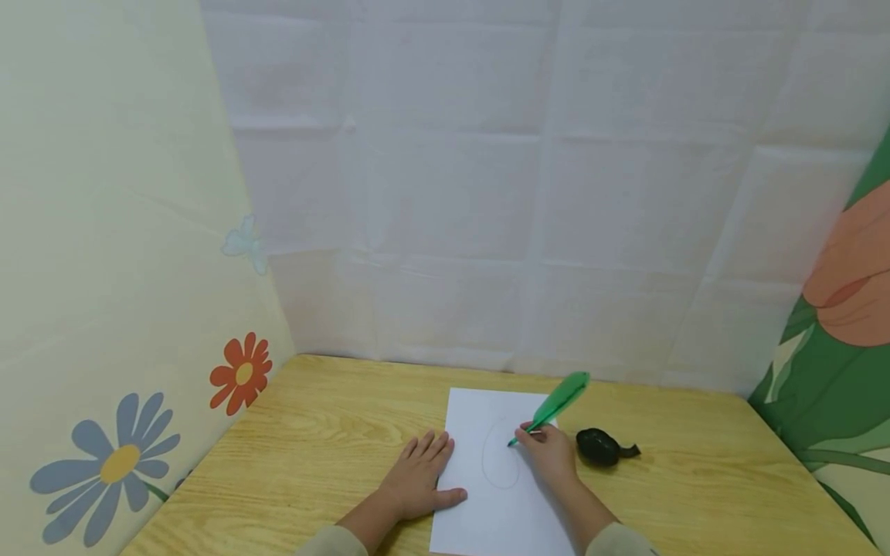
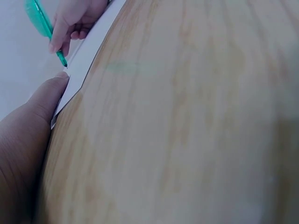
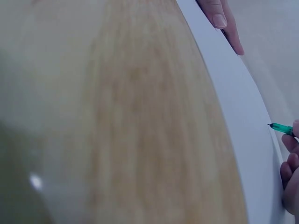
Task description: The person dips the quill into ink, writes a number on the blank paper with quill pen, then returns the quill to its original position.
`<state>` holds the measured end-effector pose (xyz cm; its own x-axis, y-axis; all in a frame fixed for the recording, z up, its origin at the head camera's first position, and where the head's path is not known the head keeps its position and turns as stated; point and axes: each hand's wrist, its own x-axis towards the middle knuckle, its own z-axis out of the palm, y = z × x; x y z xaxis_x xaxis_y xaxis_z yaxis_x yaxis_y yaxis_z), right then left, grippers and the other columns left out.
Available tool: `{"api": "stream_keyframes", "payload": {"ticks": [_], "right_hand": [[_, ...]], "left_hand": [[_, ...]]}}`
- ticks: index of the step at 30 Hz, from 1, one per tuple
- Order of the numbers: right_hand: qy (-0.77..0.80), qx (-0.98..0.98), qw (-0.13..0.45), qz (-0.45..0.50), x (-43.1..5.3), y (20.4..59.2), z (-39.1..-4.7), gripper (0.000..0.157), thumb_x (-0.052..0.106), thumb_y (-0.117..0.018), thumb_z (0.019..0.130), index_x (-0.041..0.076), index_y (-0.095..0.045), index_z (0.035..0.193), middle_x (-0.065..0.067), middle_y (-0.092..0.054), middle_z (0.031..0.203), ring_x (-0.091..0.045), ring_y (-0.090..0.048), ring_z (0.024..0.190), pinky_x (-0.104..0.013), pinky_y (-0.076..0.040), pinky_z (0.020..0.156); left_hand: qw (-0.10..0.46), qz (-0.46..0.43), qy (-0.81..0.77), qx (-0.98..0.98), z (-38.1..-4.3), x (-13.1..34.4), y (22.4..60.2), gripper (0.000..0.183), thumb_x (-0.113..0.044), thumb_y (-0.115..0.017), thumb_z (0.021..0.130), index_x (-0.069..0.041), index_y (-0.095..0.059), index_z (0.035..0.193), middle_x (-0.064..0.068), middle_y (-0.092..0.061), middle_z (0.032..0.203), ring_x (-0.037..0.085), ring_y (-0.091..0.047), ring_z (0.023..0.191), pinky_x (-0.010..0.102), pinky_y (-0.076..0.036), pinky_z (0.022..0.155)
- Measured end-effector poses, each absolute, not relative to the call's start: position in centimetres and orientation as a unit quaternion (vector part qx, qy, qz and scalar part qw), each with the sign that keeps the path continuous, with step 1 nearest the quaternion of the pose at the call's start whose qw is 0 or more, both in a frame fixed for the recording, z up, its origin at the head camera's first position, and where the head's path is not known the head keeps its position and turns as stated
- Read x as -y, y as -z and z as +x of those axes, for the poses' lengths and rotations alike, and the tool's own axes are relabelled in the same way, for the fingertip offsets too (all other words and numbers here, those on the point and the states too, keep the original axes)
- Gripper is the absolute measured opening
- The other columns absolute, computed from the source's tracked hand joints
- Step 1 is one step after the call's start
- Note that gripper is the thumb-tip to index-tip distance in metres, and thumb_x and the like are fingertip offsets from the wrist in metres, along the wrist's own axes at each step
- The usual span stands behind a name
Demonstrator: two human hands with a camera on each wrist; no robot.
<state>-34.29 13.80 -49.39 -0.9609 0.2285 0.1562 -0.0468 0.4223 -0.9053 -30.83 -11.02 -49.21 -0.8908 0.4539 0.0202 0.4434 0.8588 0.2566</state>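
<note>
A white sheet of paper (image 1: 480,529) lies on the wooden table, with a thin, faint oval outline (image 1: 484,463) drawn on it. My right hand (image 1: 552,457) pinches a green feather pen (image 1: 565,398) between thumb and fingers, its dark tip at the paper within the oval. In the right wrist view only the pen's green tip end (image 3: 281,128) and part of that hand show. My left hand (image 1: 419,479) rests on the sheet's left edge, fingers spread and thumb out over the paper. The left wrist view shows its thumb (image 2: 44,98) close to the pen tip.
Right of the paper lies a shiny dark rounded object (image 1: 598,448) with a narrow neck. The wooden table (image 1: 702,479) meets a creased white cloth (image 1: 452,193) at the back. Flower-printed sheets hang at the left (image 1: 160,255) and right (image 1: 841,371).
</note>
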Motion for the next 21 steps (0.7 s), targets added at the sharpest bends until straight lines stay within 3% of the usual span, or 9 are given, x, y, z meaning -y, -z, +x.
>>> {"api": "stream_keyframes", "payload": {"ticks": [21], "right_hand": [[-0.546, 0.828, 0.118, -0.047, -13.02, 49.27, -34.4, 0.02, 0.018, -0.071, 0.089, 0.0, -0.072, 0.097, -0.01, -0.075, 0.085, -0.01, -0.066, 0.077, -0.02, -0.048, 0.064]], "left_hand": [[0.015, 0.231, -0.117, -0.966, -30.82, 10.9, 49.3, 0.093, -0.072, -0.048, 0.087, -0.008, -0.033, 0.153, 0.009, -0.03, 0.161, 0.034, -0.022, 0.151, 0.056, -0.017, 0.121]]}}
